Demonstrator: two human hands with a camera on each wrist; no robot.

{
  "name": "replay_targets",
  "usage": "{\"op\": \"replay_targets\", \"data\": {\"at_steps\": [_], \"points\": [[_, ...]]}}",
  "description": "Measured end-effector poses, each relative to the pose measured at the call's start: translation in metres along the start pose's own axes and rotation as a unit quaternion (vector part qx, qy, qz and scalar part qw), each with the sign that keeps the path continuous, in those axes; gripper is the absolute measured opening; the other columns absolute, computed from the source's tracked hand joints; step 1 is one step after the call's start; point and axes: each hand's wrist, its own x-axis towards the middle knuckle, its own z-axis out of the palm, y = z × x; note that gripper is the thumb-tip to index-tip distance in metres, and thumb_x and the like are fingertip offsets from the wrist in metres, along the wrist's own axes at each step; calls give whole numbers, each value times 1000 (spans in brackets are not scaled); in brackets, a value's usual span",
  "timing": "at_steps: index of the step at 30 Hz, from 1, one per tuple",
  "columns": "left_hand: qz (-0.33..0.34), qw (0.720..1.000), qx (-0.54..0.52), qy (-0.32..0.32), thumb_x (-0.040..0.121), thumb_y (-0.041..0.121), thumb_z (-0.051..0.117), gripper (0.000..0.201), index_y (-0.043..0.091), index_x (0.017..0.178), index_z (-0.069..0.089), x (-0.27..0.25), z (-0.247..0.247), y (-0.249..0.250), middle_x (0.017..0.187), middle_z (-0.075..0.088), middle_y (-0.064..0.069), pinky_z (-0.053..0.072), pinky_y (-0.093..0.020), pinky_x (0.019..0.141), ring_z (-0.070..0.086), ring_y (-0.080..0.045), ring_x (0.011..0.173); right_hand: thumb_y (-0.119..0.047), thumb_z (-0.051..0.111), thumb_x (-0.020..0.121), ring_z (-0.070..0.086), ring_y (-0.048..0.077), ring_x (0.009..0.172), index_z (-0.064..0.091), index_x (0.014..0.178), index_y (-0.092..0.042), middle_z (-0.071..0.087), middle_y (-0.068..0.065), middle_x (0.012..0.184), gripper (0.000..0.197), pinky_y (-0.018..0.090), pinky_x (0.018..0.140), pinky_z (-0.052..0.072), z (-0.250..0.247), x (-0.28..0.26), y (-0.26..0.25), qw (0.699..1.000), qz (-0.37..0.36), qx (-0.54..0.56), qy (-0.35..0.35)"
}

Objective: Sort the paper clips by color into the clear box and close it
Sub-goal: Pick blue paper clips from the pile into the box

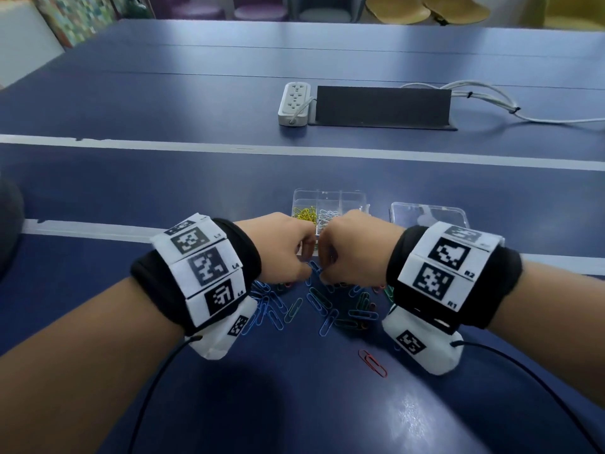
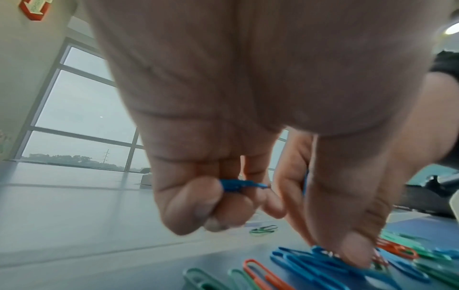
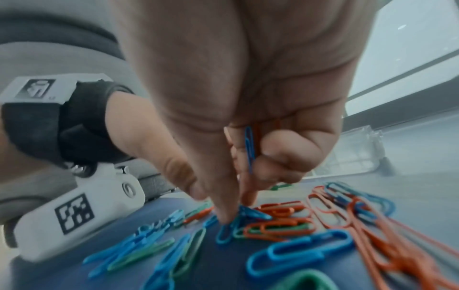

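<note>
Left hand (image 2: 211, 137) fingers, right hand (image 3: 248, 98) fingers each clutch blue clips over loose pile (image 1: 314, 306)

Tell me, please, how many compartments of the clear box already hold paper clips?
2: yellow clips in the clear box's far-left compartment, white clips in the one beside it. The left hand and right hand hide its near side, so more may be filled.

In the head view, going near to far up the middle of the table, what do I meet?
Lone red clip → loose clip pile → both hands, left hand, right hand → clear box → power strip.
</note>
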Motion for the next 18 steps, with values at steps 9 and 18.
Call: {"op": "replay_targets", "data": {"at_steps": [9, 18], "points": [[5, 1000, 10, -8, 76, 31, 74, 16, 22, 87, 68, 5, 5, 2, 68, 46, 12, 38, -22, 59, 43, -5, 61, -10, 50, 85, 54, 18, 81, 74, 97, -21, 60, 0, 81, 29, 23, 80, 47, -38, 11, 31, 990, 63, 72, 102], [40, 997, 62, -13, 75, 21, 60, 9, 17, 67, 60, -2, 5, 5, 61, 53, 5, 35, -15, 48, 43, -7, 53, -8, 54, 85, 56, 18, 82, 68, 107, -24, 54, -3, 79, 30, 23, 79, 47, -42, 15, 39, 987, 80, 70, 120]]}}
